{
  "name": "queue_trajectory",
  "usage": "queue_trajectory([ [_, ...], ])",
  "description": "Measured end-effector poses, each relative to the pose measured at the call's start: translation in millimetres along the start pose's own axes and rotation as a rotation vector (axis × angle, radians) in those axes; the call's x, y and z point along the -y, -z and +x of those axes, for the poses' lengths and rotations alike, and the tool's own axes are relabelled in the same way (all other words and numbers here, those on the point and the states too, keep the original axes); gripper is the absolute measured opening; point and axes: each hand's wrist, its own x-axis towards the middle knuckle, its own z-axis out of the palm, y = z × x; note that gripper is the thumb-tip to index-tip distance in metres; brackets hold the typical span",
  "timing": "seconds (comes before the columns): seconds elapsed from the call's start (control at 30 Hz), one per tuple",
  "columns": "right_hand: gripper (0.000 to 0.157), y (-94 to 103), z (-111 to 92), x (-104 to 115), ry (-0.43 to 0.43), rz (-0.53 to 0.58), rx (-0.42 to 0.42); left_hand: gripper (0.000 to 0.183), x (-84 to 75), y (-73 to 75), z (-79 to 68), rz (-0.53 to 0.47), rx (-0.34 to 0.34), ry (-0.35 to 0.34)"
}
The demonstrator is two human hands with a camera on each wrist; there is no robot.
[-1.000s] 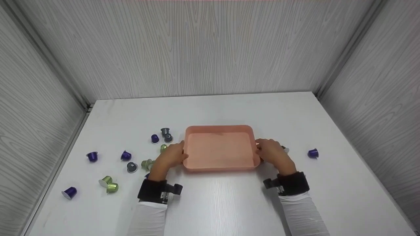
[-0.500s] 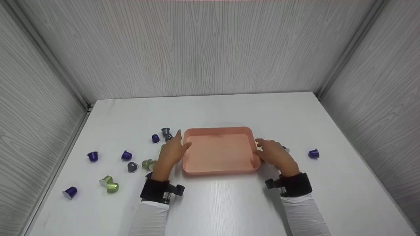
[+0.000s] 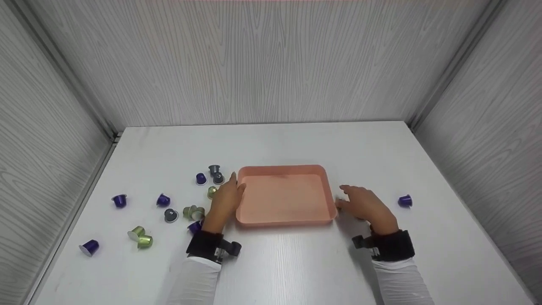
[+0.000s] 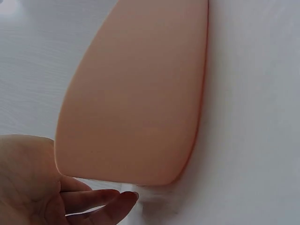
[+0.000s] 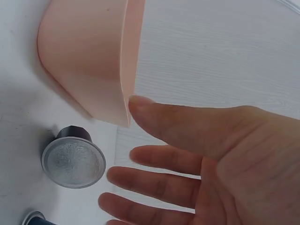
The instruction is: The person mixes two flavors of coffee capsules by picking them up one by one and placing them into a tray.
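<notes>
A shallow salmon-pink tray (image 3: 286, 197) lies on the white table, with nothing in it. At its left side is my left hand (image 3: 224, 201), thumb close to the rim and the other fingers loosely extended along the outer wall. My right hand (image 3: 367, 207) has its fingers spread just off the tray's right end; in the right wrist view its thumb tip overlaps the rim's corner. Below those fingers a coffee capsule (image 5: 74, 161) shows its silvery foil lid. A dark capsule (image 5: 36, 219) is partly cut off at that view's lower edge.
Purple (image 3: 163, 200), grey (image 3: 171, 215) and green (image 3: 145, 242) coffee capsules lie scattered left of the tray, several beside my left forearm. One purple capsule (image 3: 405, 201) stands farther right. Grey wood-grain panels (image 3: 271, 63) enclose the table's back and sides.
Both hands have loosened from the tray's ends. The right hand has drawn away to the right; the left fingers have straightened. The tray sits slightly nearer than a second ago.
</notes>
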Motion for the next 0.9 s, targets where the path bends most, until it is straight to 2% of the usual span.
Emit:
queue_trajectory([
  [0.17, 0.054, -2.7, 3, 0, -0.016, -0.024, 0.047, 0.050, 4.4, -5.1, -3.1, 0.002, -0.027, -0.056],
  [0.33, 0.050, -3.6, 5, -1, -0.023, -0.079, 0.053, 0.044, 7.1, -7.2, -4.1, 0.018, -0.051, -0.117],
  [0.67, 0.042, -8.1, 9, -2, 0.015, -0.120, -0.007, 0.045, 6.1, -5.7, -1.6, 0.045, -0.027, -0.087],
  [0.9, 0.025, -12.9, 16, -4, 0.026, -0.142, -0.016, 0.043, 7.3, -6.8, 0.3, 0.045, -0.038, -0.091],
])
